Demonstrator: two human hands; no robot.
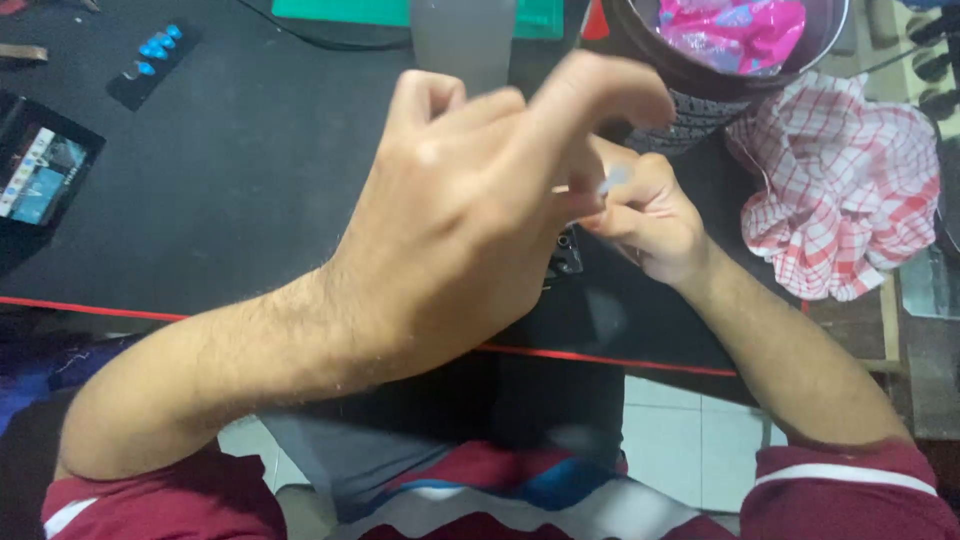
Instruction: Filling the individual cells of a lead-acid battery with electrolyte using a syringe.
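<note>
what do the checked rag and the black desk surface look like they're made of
Checked rag: looks like thin woven cotton, red and white check, matte; it lies crumpled in soft folds. Black desk surface: seems a fabric-topped mat, matte with no glare, and a thin red line runs along its front edge; what lies beneath cannot be told.

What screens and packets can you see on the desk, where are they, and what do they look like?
Screen: far left edge of the black desk mat, a dark slanted rectangle, lit with small colourful pictures.
Crinkly packet: top right, inside a round dark container, shiny pink with some blue.
Dark card: upper left on the mat, flat black, bearing small blue pieces.
</note>
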